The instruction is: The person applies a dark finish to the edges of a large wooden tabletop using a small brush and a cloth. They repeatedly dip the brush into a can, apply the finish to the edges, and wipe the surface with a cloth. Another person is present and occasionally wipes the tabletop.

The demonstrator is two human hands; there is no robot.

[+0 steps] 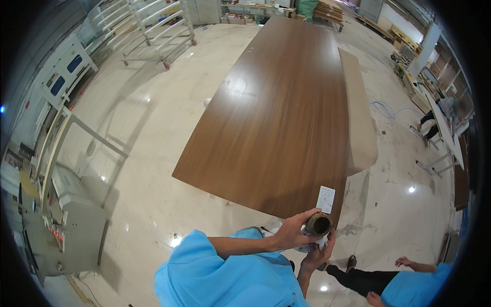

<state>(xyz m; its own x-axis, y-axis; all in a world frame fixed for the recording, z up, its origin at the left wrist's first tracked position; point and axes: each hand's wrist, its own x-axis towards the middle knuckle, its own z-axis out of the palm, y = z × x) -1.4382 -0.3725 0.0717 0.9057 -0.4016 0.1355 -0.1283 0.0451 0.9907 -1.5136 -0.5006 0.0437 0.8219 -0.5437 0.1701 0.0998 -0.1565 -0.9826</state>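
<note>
Your left hand (292, 233) has its fingers (307, 213) curled over the top of a short, dark roll (318, 224), its open core turned up toward you, so you can look straight down the hollow. Your right hand (317, 254) comes up from below with the fingers closed around the underside, cupping it with something pale, perhaps a rag; how tightly they close I cannot tell. Held this way, the roll hangs just off the near corner of the big brown door panel (286, 112), within easy reach of that edge. A small white label (326, 199) sits on that same corner, just beyond the roll. The panel lies flat and long, running away from you. Along its right side a paler board (358, 117) lies flush beside it. To the right of the near corner another person (409, 284) in blue is low to the floor (153, 179). Beyond the panel's far left stands a white rack (148, 30).
</note>
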